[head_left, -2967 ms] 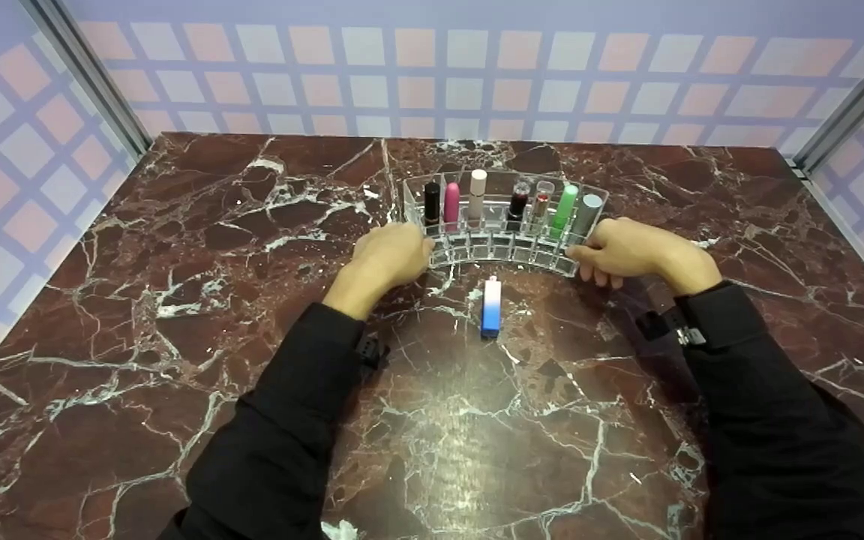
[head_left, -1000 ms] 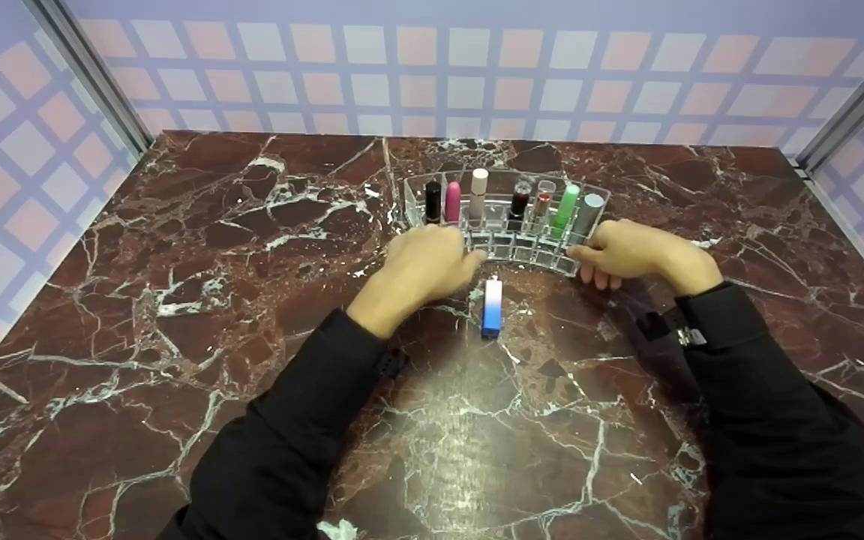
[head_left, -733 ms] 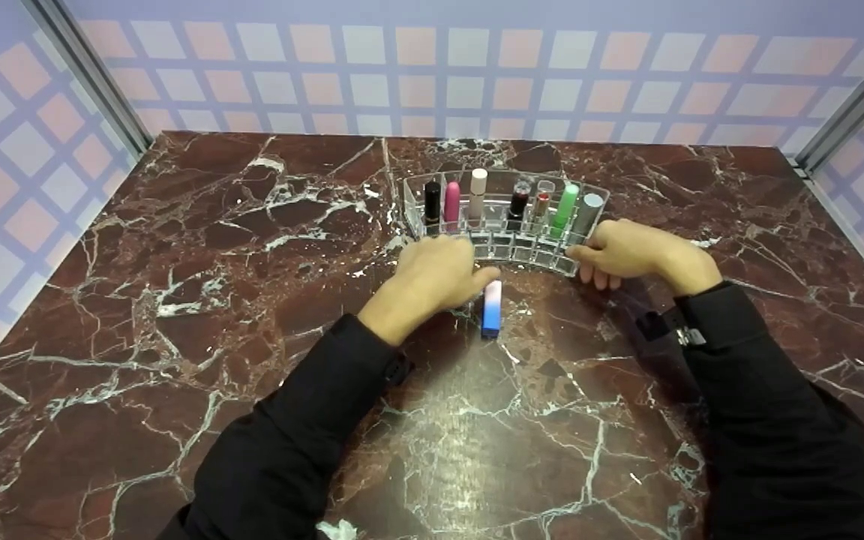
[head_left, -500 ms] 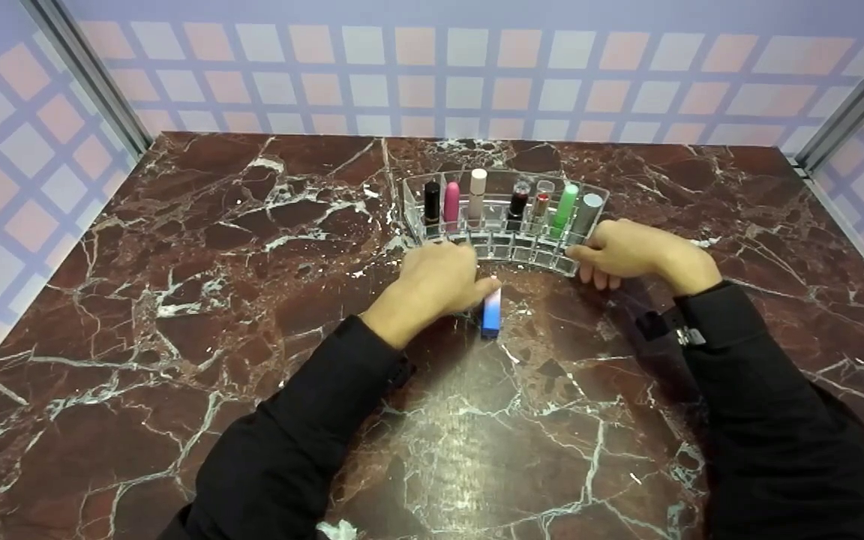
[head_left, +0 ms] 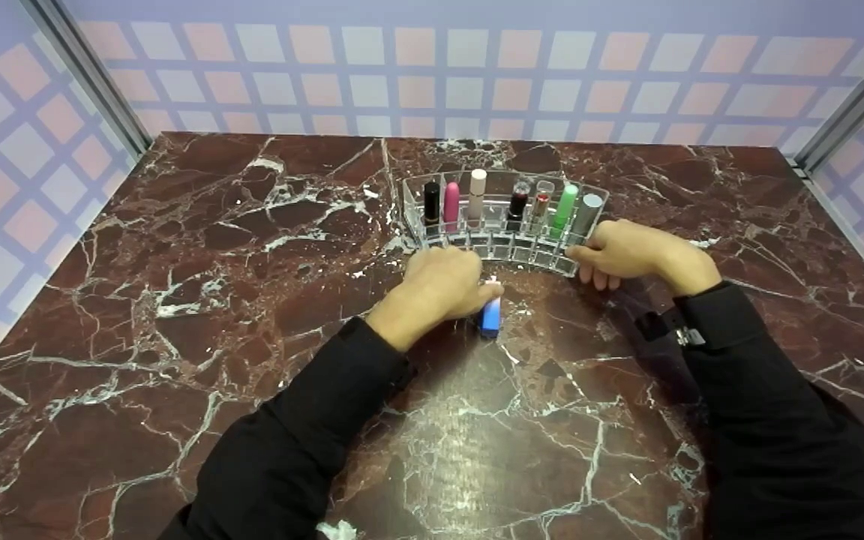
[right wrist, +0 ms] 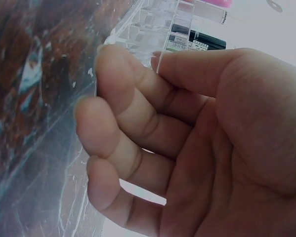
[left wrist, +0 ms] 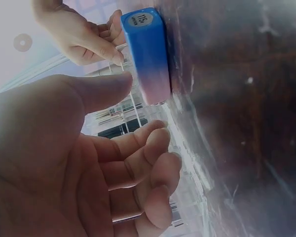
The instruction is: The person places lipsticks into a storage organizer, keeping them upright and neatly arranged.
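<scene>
A blue-to-pink lipstick tube (head_left: 490, 319) lies on the marble table, its labelled base toward me. My left hand (head_left: 441, 283) is just left of it. In the left wrist view the thumb and loosely bent fingers stand apart, and the lipstick (left wrist: 147, 54) is beyond the thumb tip with nothing gripped. My right hand (head_left: 627, 251) pinches the right front corner of a clear curved lipstick organizer (head_left: 502, 246) between thumb and index finger. In the right wrist view the organizer (right wrist: 148, 30) shows past the fingertips, while the other fingers curl loosely.
Upright in the organizer's back row are several lipsticks, among them a black one (head_left: 432, 201), a pink one (head_left: 451, 202) and a green one (head_left: 565, 206). A tiled wall panel (head_left: 469, 82) closes off the table's back edge. A white scrap (head_left: 338, 530) shows at the front.
My left hand has left the organizer's left front corner and moved right and toward me, to beside the lipstick tube. The right hand, organizer and tube have kept their places.
</scene>
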A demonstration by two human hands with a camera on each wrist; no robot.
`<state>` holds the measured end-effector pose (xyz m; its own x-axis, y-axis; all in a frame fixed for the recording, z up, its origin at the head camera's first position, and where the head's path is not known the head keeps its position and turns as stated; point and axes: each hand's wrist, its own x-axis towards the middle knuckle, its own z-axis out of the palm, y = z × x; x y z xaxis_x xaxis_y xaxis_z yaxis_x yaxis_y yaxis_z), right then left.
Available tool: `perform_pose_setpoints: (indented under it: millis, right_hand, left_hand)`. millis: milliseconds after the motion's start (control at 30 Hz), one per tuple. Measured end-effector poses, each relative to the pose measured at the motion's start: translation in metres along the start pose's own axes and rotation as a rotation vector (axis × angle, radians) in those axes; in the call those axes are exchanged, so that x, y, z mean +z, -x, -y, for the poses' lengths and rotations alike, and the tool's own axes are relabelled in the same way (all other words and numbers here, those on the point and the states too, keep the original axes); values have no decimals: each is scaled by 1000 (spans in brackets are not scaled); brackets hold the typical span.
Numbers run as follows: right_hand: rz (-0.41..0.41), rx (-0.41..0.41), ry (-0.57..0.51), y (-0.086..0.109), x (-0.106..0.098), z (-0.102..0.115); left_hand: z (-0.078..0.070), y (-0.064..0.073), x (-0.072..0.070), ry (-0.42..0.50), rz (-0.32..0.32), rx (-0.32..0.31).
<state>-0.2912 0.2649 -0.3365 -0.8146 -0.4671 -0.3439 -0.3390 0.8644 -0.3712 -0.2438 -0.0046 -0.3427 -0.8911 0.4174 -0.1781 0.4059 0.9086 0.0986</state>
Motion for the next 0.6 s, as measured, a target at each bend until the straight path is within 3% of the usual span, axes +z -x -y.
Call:
perform_pose_setpoints:
  millis: [233, 467, 600]
  right_hand:
    - [-3, 4, -3, 0, 1, -1]
    - [-2, 2, -6, 0, 1, -1]
    - [-2, -4, -7, -1, 1, -1]
  left_hand:
    - [2, 3, -4, 38, 19, 3]
    - [7, 5, -10, 45, 135, 13]
    - [9, 6, -11, 48, 167, 16]
